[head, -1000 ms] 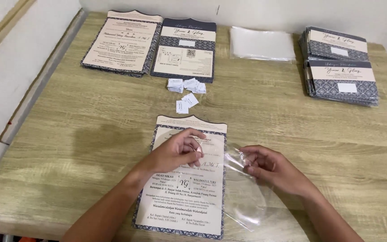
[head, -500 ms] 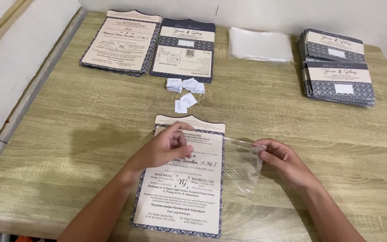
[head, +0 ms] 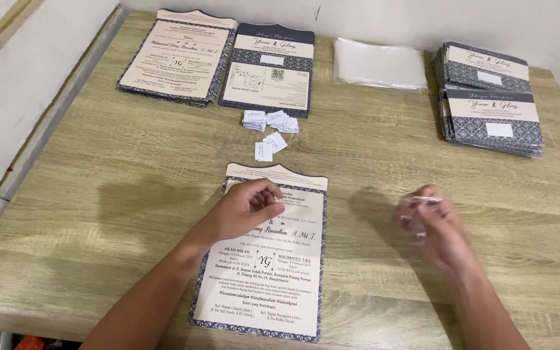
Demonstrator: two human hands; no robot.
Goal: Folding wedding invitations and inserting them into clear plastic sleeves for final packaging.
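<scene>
The counter (head: 98,188) is pale wood grain, set against a white wall at the far edge, with a white ledge along its left side. A printed card (head: 264,272) lies flat near the front edge. The left hand (head: 247,209) rests on the card's upper part, fingers curled narrow. The right hand (head: 432,223) is blurred, right of the card, pinching a crumpled clear plastic sleeve (head: 417,206). At the far edge lie card stacks (head: 490,97), clear sleeves (head: 378,63) and small white labels (head: 270,126). Bare wood lies open between the card and the labels.
</scene>
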